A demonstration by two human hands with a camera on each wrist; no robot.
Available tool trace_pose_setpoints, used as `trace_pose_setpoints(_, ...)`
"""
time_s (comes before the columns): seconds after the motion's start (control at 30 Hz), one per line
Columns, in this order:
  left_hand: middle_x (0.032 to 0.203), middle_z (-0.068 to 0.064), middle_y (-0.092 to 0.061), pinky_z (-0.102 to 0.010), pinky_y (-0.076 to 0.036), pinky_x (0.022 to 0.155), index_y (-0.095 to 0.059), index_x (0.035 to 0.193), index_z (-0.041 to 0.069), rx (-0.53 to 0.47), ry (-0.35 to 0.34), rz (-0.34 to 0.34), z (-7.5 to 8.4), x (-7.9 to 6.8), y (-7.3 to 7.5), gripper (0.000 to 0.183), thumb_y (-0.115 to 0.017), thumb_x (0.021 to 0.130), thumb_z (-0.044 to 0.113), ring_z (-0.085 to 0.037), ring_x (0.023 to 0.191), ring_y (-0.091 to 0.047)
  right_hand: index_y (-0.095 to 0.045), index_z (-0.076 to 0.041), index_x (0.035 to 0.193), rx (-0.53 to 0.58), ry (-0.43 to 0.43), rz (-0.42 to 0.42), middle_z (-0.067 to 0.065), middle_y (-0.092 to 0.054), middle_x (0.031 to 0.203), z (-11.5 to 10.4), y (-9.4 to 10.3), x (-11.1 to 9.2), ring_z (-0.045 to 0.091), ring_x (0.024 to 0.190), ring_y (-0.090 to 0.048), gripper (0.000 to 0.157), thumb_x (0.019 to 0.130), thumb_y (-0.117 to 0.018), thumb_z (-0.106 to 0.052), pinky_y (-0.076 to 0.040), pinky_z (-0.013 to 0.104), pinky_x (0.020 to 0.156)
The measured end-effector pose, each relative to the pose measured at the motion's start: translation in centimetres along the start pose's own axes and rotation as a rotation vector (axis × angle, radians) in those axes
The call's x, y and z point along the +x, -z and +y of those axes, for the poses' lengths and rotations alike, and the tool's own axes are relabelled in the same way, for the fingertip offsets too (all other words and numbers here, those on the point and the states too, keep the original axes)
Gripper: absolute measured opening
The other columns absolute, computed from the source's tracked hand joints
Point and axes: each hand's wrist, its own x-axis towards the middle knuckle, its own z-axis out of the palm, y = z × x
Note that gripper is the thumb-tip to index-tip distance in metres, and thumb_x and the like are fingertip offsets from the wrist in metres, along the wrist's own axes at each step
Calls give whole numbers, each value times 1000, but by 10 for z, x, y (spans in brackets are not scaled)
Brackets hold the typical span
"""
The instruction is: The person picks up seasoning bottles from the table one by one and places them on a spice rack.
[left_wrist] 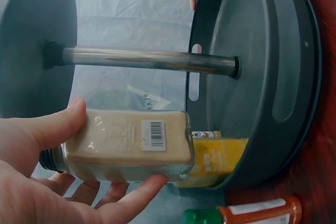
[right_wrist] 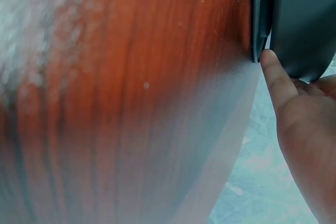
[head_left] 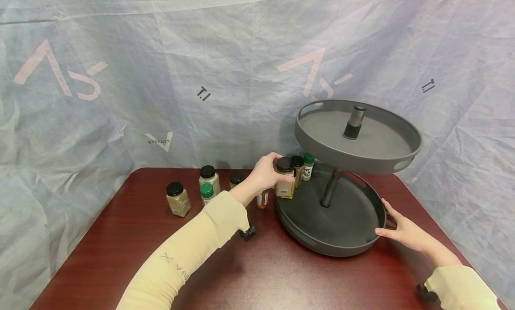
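The left hand [head_left: 263, 172] has its fingers curled round a spice jar [left_wrist: 115, 135] of pale powder, the thumb on one side and the other fingers on the opposite side. The jar stands upright in that grip, its black lid up, at the left edge of the lower tray [head_left: 346, 227]; whether its base touches the tray I cannot tell.

The right hand [head_left: 406, 232] has its thumb and fingers spread, their tips against the lower tray's rim, beside a handle slot, well to the right of the left fingers.

Just beyond the held jar, inside the tray, are a black-lidded jar [head_left: 298, 171] and a green-lidded jar [head_left: 308, 167]. A red bottle [head_left: 262, 200] is on the worktop [head_left: 281, 278] just below the left fingers, outside the tray. Between the two hands a metal post [head_left: 331, 187] rises from the tray to the upper tray [head_left: 386, 136], which is higher than both sets of fingers.

Left of the left fingers, partly hidden by the wrist, is a dark-lidded container [head_left: 236, 178]. Farther left come a pale jar [head_left: 210, 179], a green-capped bottle [head_left: 207, 191] in front of it, and a squarish jar [head_left: 179, 202], farthest from the fingers. A grey cloth [head_left: 225, 55] hangs behind everything.
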Motion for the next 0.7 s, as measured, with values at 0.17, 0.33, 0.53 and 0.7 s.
trace_pose_setpoints(0.17, 108, -9, -59, -31, -51, 69, -51, 125, 7, 48, -2, 11, -3, 1, -11, 61, -82, 74, 18, -21, 94, -58, -1, 6, 149, -2, -4, -2, 39, -21, 143, 0, 0, 1, -28, 110, -27, 94, 85, -69, -8, -37, 2, 82)
trace_pose_setpoints(0.33, 116, -9, -58, -33, -49, 82, -48, 130, 7, 90, 13, 21, -10, 1, -23, 68, -83, 73, 22, -22, 102, -57, -2, 6, 149, -3, 0, 6, 39, -21, 143, 3, -2, 1, -28, 110, -28, 94, 85, -69, -9, -36, 2, 82)
trace_pose_setpoints(0.53, 107, -8, -58, -32, -49, 76, -47, 131, 8, 49, 20, 29, -22, 2, -35, 69, -83, 73, 21, -20, 93, -57, -2, 5, 149, -8, -3, 5, 39, -21, 143, 5, -2, 1, -28, 110, -28, 95, 85, -70, -10, -37, 2, 82)
trace_pose_setpoints(0.7, 106, -7, -59, -29, -49, 72, -47, 131, 7, 79, 6, 42, -29, 1, -42, 71, -83, 73, 23, -19, 89, -57, -2, 5, 149, -15, -10, 6, 38, -23, 143, 4, 0, 1, -28, 110, -28, 95, 85, -70, -10, -36, 2, 82)
